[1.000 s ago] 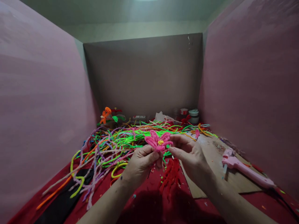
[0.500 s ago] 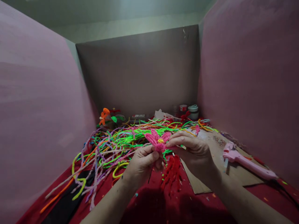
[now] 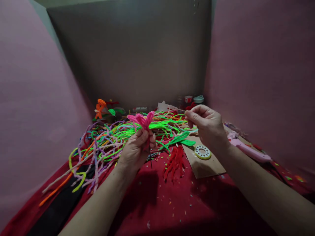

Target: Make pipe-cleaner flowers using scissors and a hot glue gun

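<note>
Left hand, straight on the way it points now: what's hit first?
Probably the bright green fuzzy stems beyond the left hand and the pink flower it holds; depth is unclear, so it might pass above them.

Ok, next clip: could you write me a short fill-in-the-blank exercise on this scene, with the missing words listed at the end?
1. The person's ____ hand holds the pink pipe-cleaner flower.
2. A round spool with holes in its white hub lies on a sheet of ____.
3. In the picture, the pink glue gun lies to the ____ of that spool.
4. The colour of the tablecloth is ____.

Missing words: left; cardboard; right; red.
</note>
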`<action>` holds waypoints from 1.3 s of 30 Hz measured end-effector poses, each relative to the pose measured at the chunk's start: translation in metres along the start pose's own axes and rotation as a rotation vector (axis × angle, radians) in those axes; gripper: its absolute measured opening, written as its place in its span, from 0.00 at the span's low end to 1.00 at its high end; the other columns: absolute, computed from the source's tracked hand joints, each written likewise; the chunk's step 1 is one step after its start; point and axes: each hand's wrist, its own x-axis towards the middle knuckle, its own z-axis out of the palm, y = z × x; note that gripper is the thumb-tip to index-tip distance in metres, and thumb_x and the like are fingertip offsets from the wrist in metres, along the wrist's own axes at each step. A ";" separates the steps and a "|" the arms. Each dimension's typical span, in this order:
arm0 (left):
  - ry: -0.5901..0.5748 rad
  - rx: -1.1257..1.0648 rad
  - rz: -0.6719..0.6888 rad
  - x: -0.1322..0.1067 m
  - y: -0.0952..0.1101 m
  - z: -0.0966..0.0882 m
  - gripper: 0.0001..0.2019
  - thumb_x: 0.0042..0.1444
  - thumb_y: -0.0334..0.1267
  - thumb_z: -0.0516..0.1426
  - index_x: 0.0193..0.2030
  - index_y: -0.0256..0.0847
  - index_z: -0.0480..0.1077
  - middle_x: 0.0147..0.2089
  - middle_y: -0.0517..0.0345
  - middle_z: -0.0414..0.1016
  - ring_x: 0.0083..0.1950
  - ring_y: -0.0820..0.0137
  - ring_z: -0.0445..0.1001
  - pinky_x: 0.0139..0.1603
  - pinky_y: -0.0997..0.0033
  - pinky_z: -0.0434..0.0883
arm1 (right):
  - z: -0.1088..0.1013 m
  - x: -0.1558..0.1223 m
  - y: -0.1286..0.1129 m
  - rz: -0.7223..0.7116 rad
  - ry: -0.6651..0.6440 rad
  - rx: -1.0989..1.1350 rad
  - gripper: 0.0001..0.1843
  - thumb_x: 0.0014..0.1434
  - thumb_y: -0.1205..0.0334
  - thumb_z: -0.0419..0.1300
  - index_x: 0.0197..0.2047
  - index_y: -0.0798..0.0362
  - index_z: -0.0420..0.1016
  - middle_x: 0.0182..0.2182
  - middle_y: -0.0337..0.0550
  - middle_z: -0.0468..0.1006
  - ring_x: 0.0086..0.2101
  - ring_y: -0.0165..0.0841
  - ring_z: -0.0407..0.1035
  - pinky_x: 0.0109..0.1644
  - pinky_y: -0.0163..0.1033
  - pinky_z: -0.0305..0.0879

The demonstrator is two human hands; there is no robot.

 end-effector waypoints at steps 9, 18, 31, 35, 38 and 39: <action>0.015 0.041 -0.059 -0.001 -0.008 0.000 0.06 0.49 0.37 0.61 0.29 0.37 0.71 0.26 0.59 0.71 0.25 0.77 0.68 0.25 0.78 0.66 | -0.068 -0.030 0.016 -0.134 -0.702 -0.996 0.19 0.49 0.65 0.60 0.46 0.47 0.74 0.47 0.47 0.74 0.48 0.43 0.66 0.50 0.45 0.61; 0.030 0.018 -0.118 -0.003 -0.008 0.005 0.07 0.47 0.37 0.62 0.30 0.35 0.71 0.25 0.60 0.71 0.23 0.78 0.68 0.25 0.78 0.66 | -0.081 -0.041 0.038 -0.238 -0.572 -1.051 0.34 0.49 0.66 0.57 0.61 0.52 0.57 0.54 0.53 0.66 0.54 0.46 0.59 0.57 0.54 0.55; -0.039 -0.084 -0.130 -0.014 -0.007 0.021 0.08 0.50 0.38 0.61 0.35 0.35 0.73 0.41 0.52 0.76 0.26 0.76 0.72 0.23 0.78 0.69 | -0.013 -0.040 -0.001 -0.033 -0.342 -0.237 0.34 0.51 0.65 0.60 0.61 0.46 0.56 0.38 0.40 0.68 0.37 0.30 0.66 0.41 0.38 0.66; -0.062 -0.120 -0.108 -0.014 -0.003 0.021 0.06 0.54 0.35 0.57 0.36 0.35 0.72 0.43 0.50 0.76 0.28 0.74 0.75 0.21 0.79 0.69 | 0.001 -0.039 0.001 -0.095 -0.387 -0.345 0.34 0.52 0.67 0.59 0.61 0.45 0.55 0.40 0.42 0.68 0.38 0.32 0.66 0.45 0.42 0.66; -0.049 -0.151 -0.127 -0.013 -0.005 0.020 0.04 0.54 0.32 0.57 0.34 0.35 0.72 0.38 0.50 0.78 0.30 0.70 0.77 0.22 0.79 0.70 | 0.005 -0.041 0.004 -0.096 -0.415 -0.370 0.35 0.51 0.67 0.59 0.62 0.45 0.54 0.42 0.44 0.68 0.39 0.33 0.66 0.46 0.43 0.66; -0.039 -0.148 -0.125 -0.013 -0.006 0.020 0.04 0.54 0.31 0.57 0.34 0.34 0.72 0.37 0.50 0.78 0.32 0.69 0.77 0.23 0.78 0.71 | 0.005 -0.041 0.005 -0.088 -0.418 -0.366 0.35 0.51 0.67 0.59 0.62 0.45 0.55 0.43 0.44 0.68 0.39 0.33 0.67 0.46 0.43 0.66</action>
